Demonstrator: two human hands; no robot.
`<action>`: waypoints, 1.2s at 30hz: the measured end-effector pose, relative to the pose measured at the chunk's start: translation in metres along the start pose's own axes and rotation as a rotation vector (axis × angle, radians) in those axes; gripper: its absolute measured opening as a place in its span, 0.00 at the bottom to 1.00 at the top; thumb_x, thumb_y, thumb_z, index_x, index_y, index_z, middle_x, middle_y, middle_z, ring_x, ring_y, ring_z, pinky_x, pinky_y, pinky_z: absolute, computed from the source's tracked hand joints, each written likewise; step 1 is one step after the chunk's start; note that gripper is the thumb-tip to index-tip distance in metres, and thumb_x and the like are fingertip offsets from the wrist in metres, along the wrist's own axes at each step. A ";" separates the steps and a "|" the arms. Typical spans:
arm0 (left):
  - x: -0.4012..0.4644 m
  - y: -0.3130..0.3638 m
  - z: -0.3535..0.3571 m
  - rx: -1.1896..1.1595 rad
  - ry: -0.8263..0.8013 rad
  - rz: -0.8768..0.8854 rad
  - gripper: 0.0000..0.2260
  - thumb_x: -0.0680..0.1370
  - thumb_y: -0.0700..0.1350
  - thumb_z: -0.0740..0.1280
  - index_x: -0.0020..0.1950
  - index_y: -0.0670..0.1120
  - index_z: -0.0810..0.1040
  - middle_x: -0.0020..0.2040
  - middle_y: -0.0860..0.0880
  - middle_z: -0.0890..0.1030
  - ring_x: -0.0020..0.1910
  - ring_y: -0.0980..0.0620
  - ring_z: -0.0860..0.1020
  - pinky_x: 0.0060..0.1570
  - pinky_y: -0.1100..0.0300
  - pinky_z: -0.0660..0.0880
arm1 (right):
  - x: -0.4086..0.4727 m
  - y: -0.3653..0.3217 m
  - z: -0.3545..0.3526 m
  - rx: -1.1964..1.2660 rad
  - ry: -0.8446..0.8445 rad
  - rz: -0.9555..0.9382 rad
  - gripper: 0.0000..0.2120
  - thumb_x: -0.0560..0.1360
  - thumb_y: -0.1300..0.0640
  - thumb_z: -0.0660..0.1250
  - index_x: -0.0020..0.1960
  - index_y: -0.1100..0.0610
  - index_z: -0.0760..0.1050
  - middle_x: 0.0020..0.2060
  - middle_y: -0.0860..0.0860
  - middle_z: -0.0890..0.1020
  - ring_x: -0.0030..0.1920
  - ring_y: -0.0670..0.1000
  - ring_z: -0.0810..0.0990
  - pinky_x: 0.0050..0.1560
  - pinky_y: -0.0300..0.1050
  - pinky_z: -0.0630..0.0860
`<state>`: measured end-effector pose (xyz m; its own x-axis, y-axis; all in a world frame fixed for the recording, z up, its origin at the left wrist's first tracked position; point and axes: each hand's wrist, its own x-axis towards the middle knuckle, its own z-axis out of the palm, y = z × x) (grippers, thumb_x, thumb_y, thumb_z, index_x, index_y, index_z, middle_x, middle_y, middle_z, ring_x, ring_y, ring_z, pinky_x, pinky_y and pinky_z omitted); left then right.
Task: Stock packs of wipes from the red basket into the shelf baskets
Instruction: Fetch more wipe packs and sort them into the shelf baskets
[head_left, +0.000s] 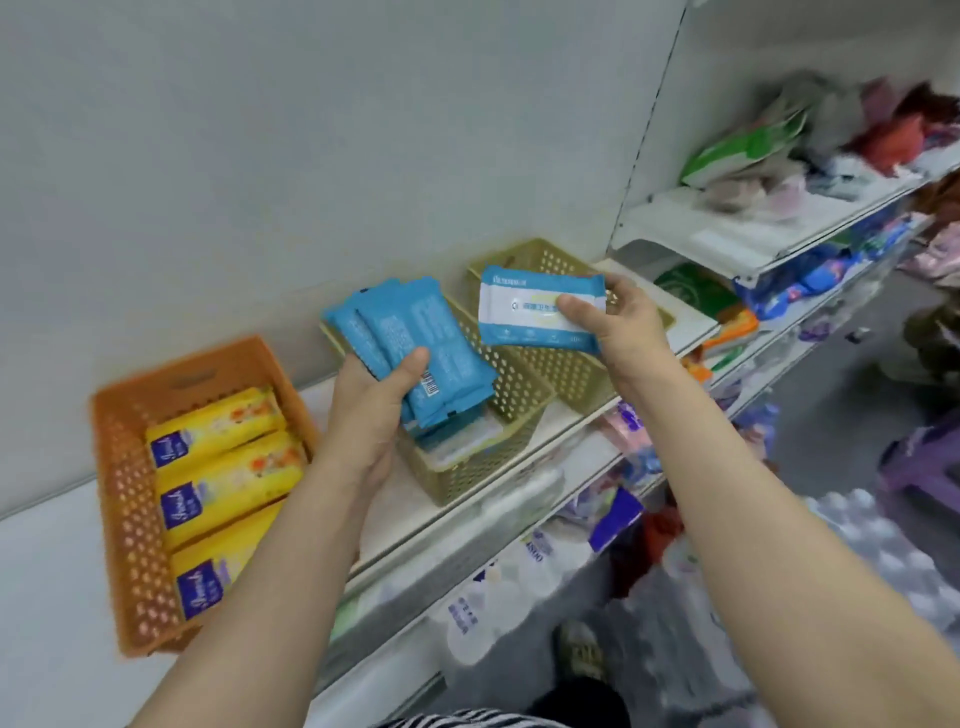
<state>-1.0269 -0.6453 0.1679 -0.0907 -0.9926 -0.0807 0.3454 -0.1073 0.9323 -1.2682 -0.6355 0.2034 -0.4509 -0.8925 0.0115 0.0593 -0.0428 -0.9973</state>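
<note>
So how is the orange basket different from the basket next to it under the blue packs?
The orange basket is wider and holds yellow packs lying flat in a row; the tan basket is narrower and holds blue packs. No hand is over the orange basket, while the left hand grips blue packs above the tan one. Both are plastic with holes and sit on the same shelf.

L hand (374, 400), R hand (618, 322) gripping.
</note>
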 end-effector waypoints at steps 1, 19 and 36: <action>0.012 -0.004 0.012 -0.003 0.031 0.011 0.19 0.78 0.37 0.69 0.69 0.40 0.74 0.61 0.45 0.82 0.58 0.47 0.82 0.61 0.45 0.77 | 0.026 -0.002 -0.011 -0.034 0.002 -0.014 0.19 0.72 0.64 0.75 0.60 0.55 0.74 0.53 0.58 0.84 0.43 0.52 0.86 0.43 0.46 0.82; 0.058 0.002 0.088 -0.130 0.744 0.298 0.20 0.78 0.40 0.70 0.70 0.43 0.73 0.63 0.46 0.82 0.60 0.48 0.81 0.62 0.45 0.77 | 0.178 0.035 0.042 -0.218 -0.588 0.158 0.18 0.71 0.59 0.78 0.55 0.52 0.74 0.55 0.56 0.82 0.51 0.56 0.85 0.49 0.53 0.83; 0.028 0.019 -0.016 -0.129 0.766 0.311 0.18 0.79 0.36 0.67 0.69 0.42 0.73 0.59 0.48 0.83 0.56 0.51 0.83 0.48 0.58 0.81 | 0.125 0.072 0.177 -0.993 -0.784 -0.058 0.29 0.75 0.52 0.74 0.70 0.60 0.68 0.65 0.57 0.76 0.64 0.57 0.76 0.55 0.44 0.71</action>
<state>-1.0081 -0.6756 0.1778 0.6701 -0.7372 -0.0868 0.3581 0.2186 0.9077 -1.1633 -0.8298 0.1458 0.2368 -0.9408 -0.2426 -0.7878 -0.0399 -0.6146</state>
